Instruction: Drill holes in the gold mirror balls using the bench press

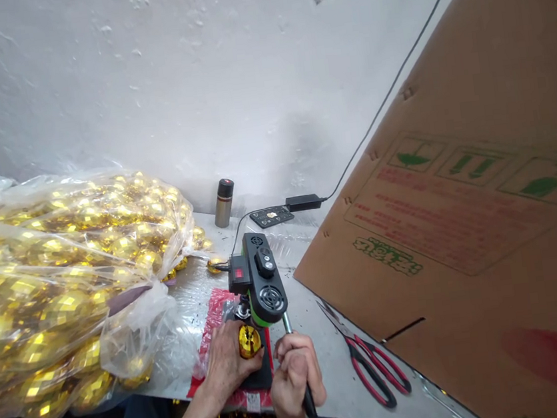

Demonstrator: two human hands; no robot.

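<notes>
My left hand (228,359) is closed around a small gold faceted ball (249,341), with the thumb in front and the fingers behind it. The ball sits low, at the front of a small black-and-green bench drill press (265,281). A drill bit, if there is one, is hidden under the machine's head. To the right, my right hand (297,374) is wrapped round the press's lever (309,403), whose metal rod runs up to the head. A red plastic sheet (219,309) lies under the press.
Clear plastic bags of gold balls (66,287) fill the left side. Red-handled scissors (371,366) lie beside a large leaning cardboard box (460,215). Behind stand a flask (224,203), a dark phone-like slab (272,216) and a power adapter (304,202) with its cable.
</notes>
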